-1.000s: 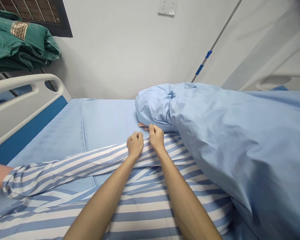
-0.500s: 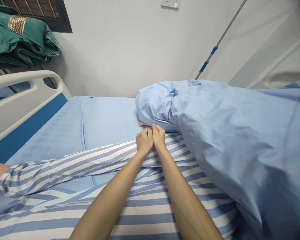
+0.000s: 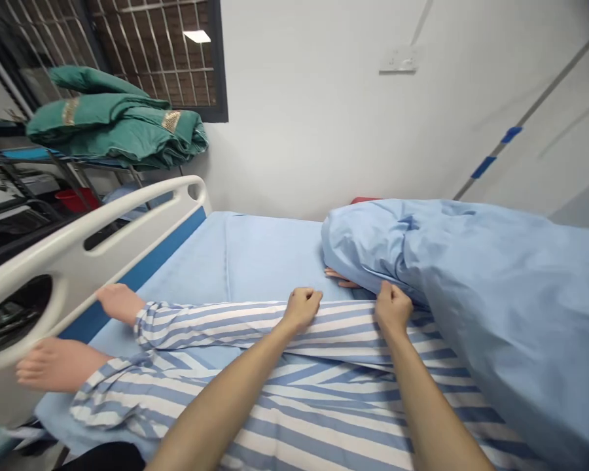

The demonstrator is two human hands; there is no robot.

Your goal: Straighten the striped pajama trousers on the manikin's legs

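My left hand (image 3: 303,307) is a loose fist over the striped trouser leg (image 3: 260,322) of a figure lying on the bed; no cloth shows in its fingers. Further right, my right hand (image 3: 392,305) is closed at the lower edge of the light blue quilt (image 3: 461,261), where a fold runs up to its fingers. Bunched up, the quilt covers the figure's upper part. From under it stick out the fingertips (image 3: 341,278) of the figure's hand. Two bare feet (image 3: 61,366) lie at the left, beyond the trouser cuffs.
A white and blue bed end board (image 3: 142,229) closes off the left. Behind it, folded green bedding (image 3: 122,124) sits on a rack below a barred window (image 3: 152,52). The light blue mattress (image 3: 269,252) meets the wall. A pole with blue clips (image 3: 500,147) leans at the right.
My hands were together at the quilt's edge; now they are apart, the left one further left over the trouser leg. The view has swung left, bringing both feet into sight.
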